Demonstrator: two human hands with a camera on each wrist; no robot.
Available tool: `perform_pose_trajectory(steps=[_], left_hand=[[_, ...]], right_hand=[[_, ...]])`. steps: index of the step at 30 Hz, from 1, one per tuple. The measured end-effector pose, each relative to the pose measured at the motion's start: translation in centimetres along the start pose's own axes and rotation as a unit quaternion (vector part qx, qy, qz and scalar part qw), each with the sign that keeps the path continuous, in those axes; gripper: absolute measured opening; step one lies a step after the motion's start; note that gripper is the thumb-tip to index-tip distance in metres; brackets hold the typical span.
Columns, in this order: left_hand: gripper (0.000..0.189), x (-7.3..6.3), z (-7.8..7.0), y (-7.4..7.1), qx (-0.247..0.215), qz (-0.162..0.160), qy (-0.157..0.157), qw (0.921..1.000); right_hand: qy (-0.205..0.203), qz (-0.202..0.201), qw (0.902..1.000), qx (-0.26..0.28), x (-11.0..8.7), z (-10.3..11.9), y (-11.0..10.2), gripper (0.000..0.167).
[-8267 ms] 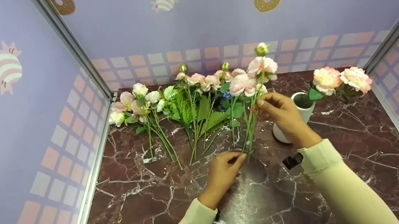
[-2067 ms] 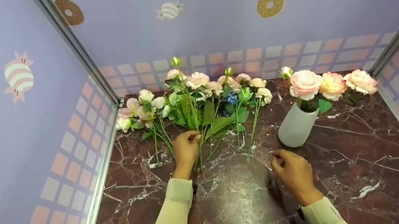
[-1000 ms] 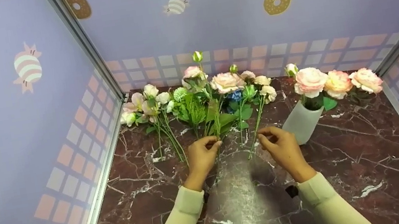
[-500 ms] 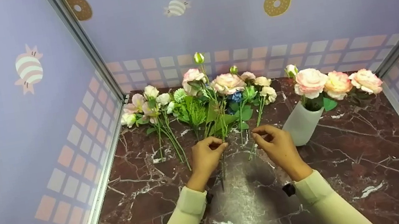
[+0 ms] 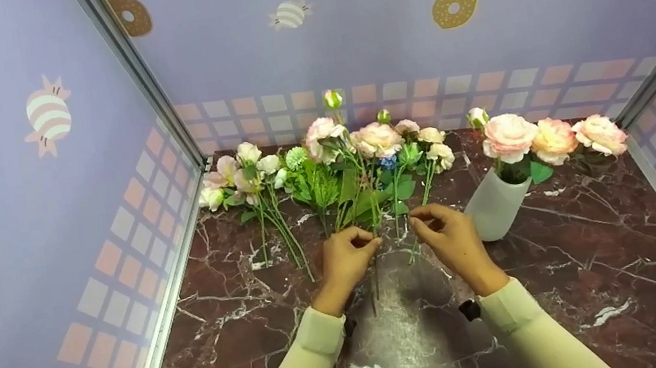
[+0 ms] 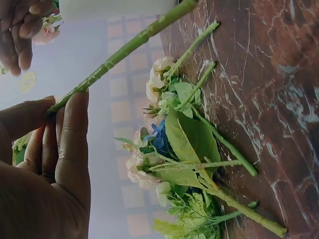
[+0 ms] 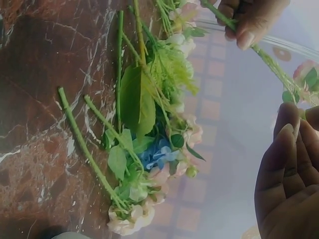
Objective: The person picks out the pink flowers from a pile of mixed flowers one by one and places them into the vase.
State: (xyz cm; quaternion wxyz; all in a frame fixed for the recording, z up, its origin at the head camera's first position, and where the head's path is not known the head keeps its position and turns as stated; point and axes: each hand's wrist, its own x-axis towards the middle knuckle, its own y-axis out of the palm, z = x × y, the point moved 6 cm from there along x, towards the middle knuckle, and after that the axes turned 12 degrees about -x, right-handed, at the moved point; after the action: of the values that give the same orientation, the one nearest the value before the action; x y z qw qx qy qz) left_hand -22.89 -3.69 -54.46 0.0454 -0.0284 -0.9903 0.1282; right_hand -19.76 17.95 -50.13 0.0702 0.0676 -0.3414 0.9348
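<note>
My left hand (image 5: 347, 263) pinches the green stem (image 6: 122, 55) of a pink peony between thumb and fingertips. The peony (image 5: 324, 138) bears two pale pink blooms and an upright bud, held up in front of the flowers lying behind it. The stem's cut end points down toward me. To the right, my right hand (image 5: 452, 243) is raised with fingers loosely curled and holding nothing; its fingertips are close to the stem, overlapping it in the right wrist view. A white vase (image 5: 497, 210) right of that hand holds several pink and peach blooms.
Behind my hands lies a row of flowers: white and pale pink ones (image 5: 235, 179) at left, green foliage (image 5: 315, 186), blue flowers (image 5: 388, 162) and cream ones (image 5: 441, 156). Patterned walls (image 5: 377, 38) enclose the marbled table (image 5: 249, 348) at the back and sides.
A pink bloom with a bud has joined the vase since the oldest frame. My left hand has lifted the other peony from the row and moved right; my right hand has come leftward toward it.
</note>
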Motion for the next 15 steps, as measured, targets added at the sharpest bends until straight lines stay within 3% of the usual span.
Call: perform_pose_trajectory(steps=[9,15], left_hand=[[0.006,-0.5,-0.7,1.3,-0.028,0.036,0.020,0.9988],[0.006,-0.7,-1.5,1.9,-0.009,0.032,0.048,0.9983]], right_hand=[[0.014,0.001,0.9997,0.018,0.7,0.5,0.1,0.022],[0.027,0.010,0.9980,0.057,1.1,0.8,0.3,0.026]])
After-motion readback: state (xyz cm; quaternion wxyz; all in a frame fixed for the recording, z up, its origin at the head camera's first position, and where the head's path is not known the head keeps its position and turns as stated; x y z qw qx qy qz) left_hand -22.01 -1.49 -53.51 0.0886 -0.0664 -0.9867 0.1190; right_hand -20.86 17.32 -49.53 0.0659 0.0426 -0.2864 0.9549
